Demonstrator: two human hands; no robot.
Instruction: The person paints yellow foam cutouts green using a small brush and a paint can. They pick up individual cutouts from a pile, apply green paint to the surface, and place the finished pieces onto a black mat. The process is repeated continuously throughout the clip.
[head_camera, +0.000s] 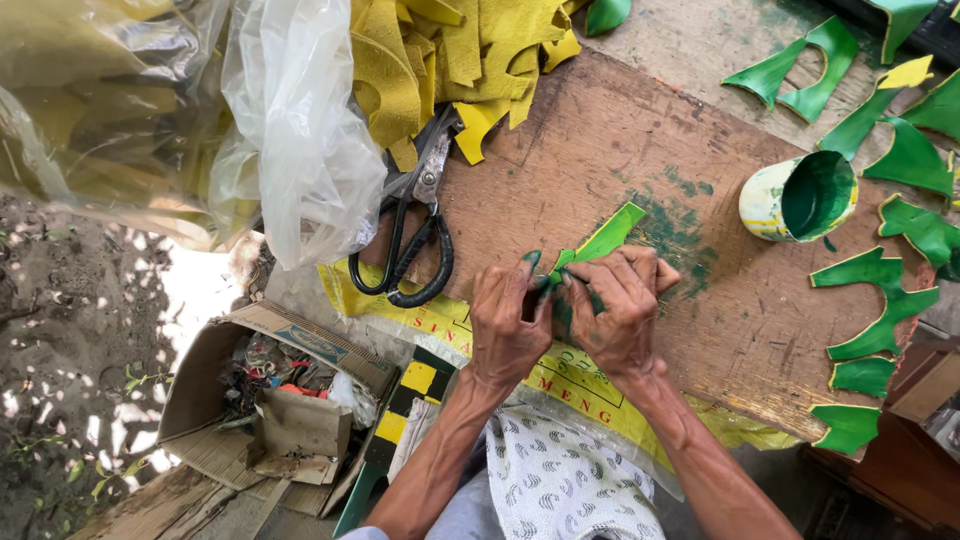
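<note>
Pinching a green leather strip (600, 243), the left hand (508, 325) and right hand (618, 310) close on its near end. The strip's far end juts up-right beyond both grips, over the wooden board (600, 130)

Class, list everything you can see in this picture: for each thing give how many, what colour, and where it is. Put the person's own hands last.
Wooden board: one, brown with green stains, centre.
Scissors: one pair, black handles, on the board's left edge.
Paint cup: one, pale outside, green inside, right on the board.
Green cut pieces: about a dozen, along the right side.
Yellow cut pieces: a heap, top centre.
Clear plastic bags: at least two, top left.
Cardboard box: one, brown, holding scraps, lower left on the ground.
Yellow printed sack: one, under the board's near edge.
Green strip: one, held by both hands.
Left hand: green-stained fingers, on the strip.
Right hand: on the strip.
</note>
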